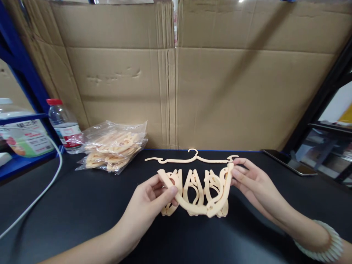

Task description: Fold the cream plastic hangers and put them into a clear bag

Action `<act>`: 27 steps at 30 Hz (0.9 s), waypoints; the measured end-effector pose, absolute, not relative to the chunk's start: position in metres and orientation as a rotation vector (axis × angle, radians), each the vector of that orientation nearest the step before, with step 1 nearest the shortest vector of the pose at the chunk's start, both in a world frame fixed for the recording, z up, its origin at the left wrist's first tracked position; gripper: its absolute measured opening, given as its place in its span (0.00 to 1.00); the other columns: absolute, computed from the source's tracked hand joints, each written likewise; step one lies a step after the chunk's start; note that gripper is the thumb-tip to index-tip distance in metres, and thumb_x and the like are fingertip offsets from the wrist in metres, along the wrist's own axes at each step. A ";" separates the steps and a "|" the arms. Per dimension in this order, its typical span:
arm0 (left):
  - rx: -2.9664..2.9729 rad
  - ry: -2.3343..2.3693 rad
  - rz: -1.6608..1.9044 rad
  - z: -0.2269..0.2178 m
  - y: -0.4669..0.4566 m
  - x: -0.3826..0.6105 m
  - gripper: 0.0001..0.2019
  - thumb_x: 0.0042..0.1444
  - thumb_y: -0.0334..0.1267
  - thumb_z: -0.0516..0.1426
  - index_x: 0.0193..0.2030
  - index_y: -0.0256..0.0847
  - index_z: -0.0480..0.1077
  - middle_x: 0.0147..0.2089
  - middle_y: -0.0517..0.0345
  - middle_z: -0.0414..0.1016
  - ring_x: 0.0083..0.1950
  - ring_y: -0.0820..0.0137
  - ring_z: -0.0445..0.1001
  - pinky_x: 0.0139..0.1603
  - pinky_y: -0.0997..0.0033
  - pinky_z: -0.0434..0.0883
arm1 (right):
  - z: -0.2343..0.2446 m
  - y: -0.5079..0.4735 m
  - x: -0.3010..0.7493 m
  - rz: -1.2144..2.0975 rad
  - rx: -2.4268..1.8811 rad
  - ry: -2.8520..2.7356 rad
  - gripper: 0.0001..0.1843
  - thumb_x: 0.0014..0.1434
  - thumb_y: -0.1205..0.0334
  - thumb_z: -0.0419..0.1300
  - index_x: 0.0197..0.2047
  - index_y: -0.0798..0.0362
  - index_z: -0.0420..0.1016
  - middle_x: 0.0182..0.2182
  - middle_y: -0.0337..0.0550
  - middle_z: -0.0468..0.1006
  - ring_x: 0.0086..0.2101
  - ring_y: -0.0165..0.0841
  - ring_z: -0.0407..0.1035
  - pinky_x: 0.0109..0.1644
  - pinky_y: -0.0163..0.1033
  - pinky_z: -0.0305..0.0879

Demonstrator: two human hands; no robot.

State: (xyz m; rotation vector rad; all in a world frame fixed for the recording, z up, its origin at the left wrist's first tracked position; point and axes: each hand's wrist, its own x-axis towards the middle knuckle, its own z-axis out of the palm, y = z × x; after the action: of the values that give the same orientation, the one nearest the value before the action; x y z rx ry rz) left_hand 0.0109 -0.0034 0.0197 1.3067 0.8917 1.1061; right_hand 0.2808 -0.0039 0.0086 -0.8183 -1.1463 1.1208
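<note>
A cream plastic folding hanger [198, 190] with several looped clips is held just above the black table [82, 205], bent into a U. My left hand [154, 201] pinches its left arm between thumb and fingers. My right hand [247, 178] grips its right arm near the tip. Behind them a flat cream hanger bar with a hook [192, 158] lies on the table, apart from both hands.
A clear bag of similar cream hangers [114, 146] lies at the back left beside a water bottle [64, 124]. A white cable [41, 187] crosses the left side. A phone [288, 161] rests at the right. Cardboard [176, 73] walls the back.
</note>
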 end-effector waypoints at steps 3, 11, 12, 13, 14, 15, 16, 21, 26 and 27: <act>1.384 0.894 1.023 0.020 -0.010 0.014 0.14 0.50 0.45 0.65 0.34 0.36 0.72 0.29 0.58 0.73 0.28 0.74 0.68 0.28 0.77 0.68 | 0.009 -0.012 0.268 1.166 -0.847 -1.228 0.15 0.56 0.56 0.67 0.35 0.51 0.64 0.29 0.38 0.74 0.31 0.30 0.70 0.37 0.36 0.69; 1.284 0.959 0.975 0.018 -0.013 0.019 0.17 0.48 0.49 0.65 0.33 0.37 0.70 0.33 0.55 0.76 0.36 0.66 0.75 0.37 0.69 0.74 | 0.015 -0.036 0.252 1.282 -0.842 -1.692 0.08 0.61 0.57 0.63 0.36 0.53 0.73 0.34 0.42 0.75 0.35 0.29 0.70 0.40 0.34 0.69; 1.282 0.959 0.969 0.017 -0.014 0.019 0.17 0.48 0.49 0.65 0.33 0.37 0.70 0.33 0.54 0.76 0.36 0.65 0.76 0.37 0.68 0.74 | 0.017 -0.039 0.251 1.294 -0.846 -1.738 0.07 0.61 0.58 0.62 0.38 0.53 0.74 0.36 0.42 0.75 0.37 0.30 0.71 0.43 0.35 0.70; 1.283 0.954 0.962 0.016 -0.014 0.019 0.17 0.48 0.49 0.65 0.34 0.37 0.70 0.33 0.54 0.76 0.37 0.64 0.76 0.37 0.67 0.75 | 0.018 -0.041 0.251 1.311 -0.841 -1.777 0.07 0.62 0.58 0.62 0.40 0.52 0.75 0.38 0.43 0.75 0.39 0.31 0.72 0.45 0.37 0.70; 1.286 0.946 0.959 0.016 -0.014 0.019 0.17 0.48 0.49 0.65 0.34 0.37 0.70 0.34 0.54 0.76 0.37 0.63 0.77 0.37 0.67 0.75 | 0.019 -0.042 0.251 1.330 -0.830 -1.806 0.07 0.62 0.59 0.61 0.42 0.51 0.76 0.41 0.44 0.75 0.40 0.32 0.72 0.46 0.38 0.70; 1.291 0.935 0.956 0.016 -0.015 0.018 0.17 0.48 0.49 0.66 0.34 0.37 0.69 0.34 0.54 0.76 0.37 0.63 0.77 0.36 0.67 0.75 | 0.019 -0.043 0.251 1.345 -0.814 -1.827 0.08 0.63 0.59 0.61 0.45 0.50 0.77 0.44 0.45 0.75 0.41 0.32 0.72 0.47 0.39 0.71; 1.296 0.926 0.954 0.016 -0.016 0.018 0.17 0.48 0.48 0.66 0.34 0.37 0.69 0.34 0.54 0.76 0.38 0.63 0.77 0.36 0.67 0.75 | 0.019 -0.044 0.252 1.354 -0.799 -1.840 0.10 0.63 0.59 0.60 0.48 0.48 0.77 0.46 0.46 0.74 0.42 0.33 0.73 0.47 0.40 0.71; 1.350 0.857 0.956 0.018 -0.019 0.017 0.14 0.51 0.45 0.65 0.35 0.38 0.69 0.35 0.56 0.75 0.39 0.65 0.76 0.37 0.68 0.75 | 0.018 -0.044 0.251 1.321 -0.791 -1.854 0.16 0.64 0.60 0.58 0.55 0.40 0.75 0.50 0.45 0.73 0.42 0.33 0.73 0.44 0.38 0.74; 1.382 0.821 0.912 0.018 -0.021 0.019 0.13 0.51 0.45 0.64 0.33 0.38 0.69 0.35 0.54 0.75 0.38 0.65 0.75 0.36 0.68 0.75 | 0.021 -0.053 0.251 1.119 -0.777 -2.030 0.23 0.62 0.64 0.60 0.59 0.38 0.70 0.58 0.47 0.69 0.49 0.38 0.72 0.48 0.42 0.75; 1.383 0.829 0.906 0.018 -0.021 0.019 0.13 0.50 0.45 0.65 0.33 0.38 0.69 0.34 0.54 0.76 0.37 0.65 0.75 0.36 0.67 0.75 | 0.022 -0.055 0.252 1.029 -0.794 -2.094 0.25 0.61 0.65 0.61 0.60 0.38 0.68 0.59 0.47 0.68 0.53 0.40 0.69 0.51 0.44 0.74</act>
State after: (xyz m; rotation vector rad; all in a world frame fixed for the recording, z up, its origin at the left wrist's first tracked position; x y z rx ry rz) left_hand 0.0192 -0.0213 0.0176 1.3834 0.8287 0.9060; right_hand 0.2523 -0.0546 0.0219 -0.7939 -2.0937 1.0294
